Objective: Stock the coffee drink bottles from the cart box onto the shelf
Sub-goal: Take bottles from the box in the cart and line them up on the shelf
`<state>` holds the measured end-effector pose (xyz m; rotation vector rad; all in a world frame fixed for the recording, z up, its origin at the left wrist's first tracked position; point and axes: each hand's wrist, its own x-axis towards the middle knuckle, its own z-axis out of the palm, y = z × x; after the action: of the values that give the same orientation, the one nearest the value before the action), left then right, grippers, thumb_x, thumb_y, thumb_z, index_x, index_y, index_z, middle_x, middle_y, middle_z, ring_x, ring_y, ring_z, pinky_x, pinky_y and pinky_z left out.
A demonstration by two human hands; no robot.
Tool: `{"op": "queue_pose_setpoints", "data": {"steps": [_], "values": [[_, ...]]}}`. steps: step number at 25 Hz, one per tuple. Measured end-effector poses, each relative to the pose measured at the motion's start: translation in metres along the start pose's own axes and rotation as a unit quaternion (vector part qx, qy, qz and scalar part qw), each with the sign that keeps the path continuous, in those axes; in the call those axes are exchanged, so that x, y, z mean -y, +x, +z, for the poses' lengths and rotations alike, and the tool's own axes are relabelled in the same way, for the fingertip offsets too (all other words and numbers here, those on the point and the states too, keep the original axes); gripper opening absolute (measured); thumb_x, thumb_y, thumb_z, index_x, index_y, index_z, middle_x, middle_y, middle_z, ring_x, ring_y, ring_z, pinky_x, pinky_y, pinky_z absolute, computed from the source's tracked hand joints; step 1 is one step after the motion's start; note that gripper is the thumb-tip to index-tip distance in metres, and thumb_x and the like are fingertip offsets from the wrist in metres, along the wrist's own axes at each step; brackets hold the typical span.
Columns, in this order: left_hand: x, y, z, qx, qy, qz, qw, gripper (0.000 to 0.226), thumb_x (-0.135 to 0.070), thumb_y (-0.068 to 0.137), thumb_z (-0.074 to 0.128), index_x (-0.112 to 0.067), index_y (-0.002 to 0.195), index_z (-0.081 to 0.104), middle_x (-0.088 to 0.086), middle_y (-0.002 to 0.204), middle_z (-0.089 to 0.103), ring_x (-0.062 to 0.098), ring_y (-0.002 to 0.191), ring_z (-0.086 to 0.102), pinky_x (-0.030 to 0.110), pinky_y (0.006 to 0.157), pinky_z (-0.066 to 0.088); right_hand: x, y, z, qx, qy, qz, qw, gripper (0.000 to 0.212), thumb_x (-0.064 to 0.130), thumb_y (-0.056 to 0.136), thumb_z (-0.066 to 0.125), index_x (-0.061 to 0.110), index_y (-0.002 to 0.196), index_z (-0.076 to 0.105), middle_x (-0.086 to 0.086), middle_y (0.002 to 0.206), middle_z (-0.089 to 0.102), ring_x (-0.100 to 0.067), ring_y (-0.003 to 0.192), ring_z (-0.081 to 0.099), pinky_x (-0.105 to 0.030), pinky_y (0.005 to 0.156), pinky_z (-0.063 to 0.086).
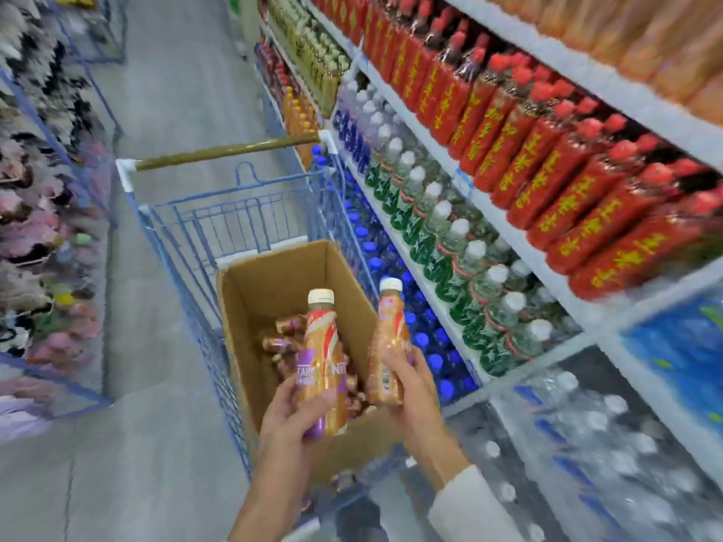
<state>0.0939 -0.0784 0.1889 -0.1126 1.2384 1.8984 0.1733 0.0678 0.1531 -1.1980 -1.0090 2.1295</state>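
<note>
Left bottle: one coffee drink bottle (322, 361), orange and purple with a white cap, is gripped by the left hand (291, 416); the thumb is laid across its label, the other fingers are curled behind, and the cap is pointed up and away from the fingertips.
Right bottle: a second coffee drink bottle (388, 338) is clamped in the right hand (410, 385); the fingers are wrapped round its lower half and the cap is raised well above them.
Spacing: the two bottles are held near each other, apart, upright with a slight tilt.
Box: an open cardboard box (274, 275) is seen below and beyond both sets of fingers.
Loose stock: more bottles (281, 338) are lying in the box, under the left fingertips.
Cart: the box is carried in a blue wire cart (219, 224); its handle (227, 152) is well beyond the fingers.
Sleeve: a white sleeve (469, 502) is worn on the right arm.
Shelf: a white shelf (587, 72) unit is set outward of the right fingers.
Shelf goods: red bottles (547, 170), green-labelled bottles (450, 248) and blue-capped bottles (422, 330) are ranked there; much is blurred.
</note>
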Motion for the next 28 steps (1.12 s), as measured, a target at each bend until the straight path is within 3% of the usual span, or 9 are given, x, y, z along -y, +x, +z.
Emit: {"op": "queue_pose_setpoints", "data": {"steps": [4,8,10,13,15,18,20,22,28], "values": [[0.018,-0.040,0.045,0.140,0.057,-0.008,0.988,0.064,-0.002,0.061,0.079,-0.003,0.123,0.065,0.015,0.107,0.076,0.019,0.086,0.074,0.026,0.067,0.059,0.039,-0.085,-0.039,-0.037,0.024,-0.061,0.997,0.065,0.033,0.059,0.088,0.019,0.118,0.062,-0.009,0.099,0.077,-0.027,0.081,0.074,-0.045,0.075,0.059],[0.046,-0.071,0.107,0.261,0.046,-0.066,0.962,0.040,-0.008,0.068,0.068,-0.004,0.107,0.068,0.011,0.090,0.076,0.018,0.069,0.073,0.028,0.060,0.059,0.077,-0.153,-0.098,-0.104,0.058,-0.130,0.984,0.069,0.028,0.062,0.088,0.019,0.123,0.057,-0.004,0.100,0.078,-0.022,0.083,0.076,-0.034,0.063,0.059],[0.064,-0.087,0.142,0.319,0.047,-0.098,0.942,0.034,-0.003,0.066,0.071,-0.006,0.099,0.072,0.014,0.093,0.073,0.020,0.071,0.072,0.031,0.066,0.059,0.093,-0.187,-0.134,-0.136,0.084,-0.167,0.973,0.068,0.031,0.057,0.085,0.021,0.118,0.058,0.000,0.091,0.078,-0.017,0.075,0.074,-0.032,0.058,0.058],[0.100,-0.119,0.191,0.416,0.112,-0.100,0.897,0.024,-0.015,0.070,0.077,-0.018,0.094,0.079,0.009,0.094,0.075,0.018,0.076,0.073,0.028,0.064,0.059,0.108,-0.240,-0.195,-0.197,0.122,-0.226,0.946,0.054,0.021,0.067,0.071,0.015,0.118,0.054,0.002,0.080,0.075,-0.012,0.067,0.071,-0.030,0.056,0.057],[0.126,-0.144,0.220,0.452,0.159,-0.087,0.873,0.044,-0.025,0.060,0.088,-0.021,0.102,0.076,0.007,0.097,0.075,0.018,0.079,0.071,0.029,0.063,0.058,0.114,-0.273,-0.233,-0.254,0.124,-0.267,0.921,0.056,0.016,0.067,0.070,0.014,0.121,0.054,-0.001,0.086,0.076,-0.016,0.073,0.071,-0.034,0.064,0.058],[0.166,-0.191,0.265,0.503,0.193,-0.078,0.839,0.073,-0.032,0.050,0.089,-0.011,0.117,0.068,0.012,0.105,0.075,0.023,0.087,0.070,0.037,0.072,0.059,0.119,-0.324,-0.286,-0.335,0.116,-0.309,0.883,0.059,0.012,0.064,0.075,0.017,0.119,0.055,-0.005,0.090,0.076,-0.019,0.076,0.071,-0.040,0.076,0.056],[0.191,-0.223,0.292,0.528,0.204,-0.081,0.821,0.069,-0.029,0.053,0.090,-0.011,0.117,0.069,0.013,0.107,0.076,0.027,0.091,0.072,0.044,0.082,0.059,0.122,-0.357,-0.318,-0.361,0.095,-0.322,0.870,0.064,0.015,0.063,0.082,0.021,0.121,0.054,-0.005,0.096,0.077,-0.020,0.083,0.073,-0.046,0.083,0.056],[0.216,-0.253,0.316,0.552,0.219,-0.078,0.801,0.061,-0.033,0.056,0.091,-0.019,0.113,0.072,0.010,0.107,0.077,0.028,0.095,0.075,0.040,0.079,0.061,0.128,-0.389,-0.350,-0.372,0.065,-0.330,0.865,0.074,0.026,0.060,0.092,0.025,0.123,0.054,-0.003,0.106,0.076,-0.023,0.094,0.074,-0.048,0.088,0.057],[0.285,-0.332,0.388,0.576,0.187,-0.121,0.787,0.050,-0.023,0.057,0.087,-0.020,0.106,0.074,0.010,0.104,0.077,0.022,0.085,0.075,0.029,0.065,0.059,0.170,-0.461,-0.441,-0.393,-0.006,-0.369,0.842,0.074,0.035,0.064,0.092,0.033,0.127,0.054,0.009,0.112,0.074,-0.014,0.103,0.072,-0.029,0.081,0.060]]}}
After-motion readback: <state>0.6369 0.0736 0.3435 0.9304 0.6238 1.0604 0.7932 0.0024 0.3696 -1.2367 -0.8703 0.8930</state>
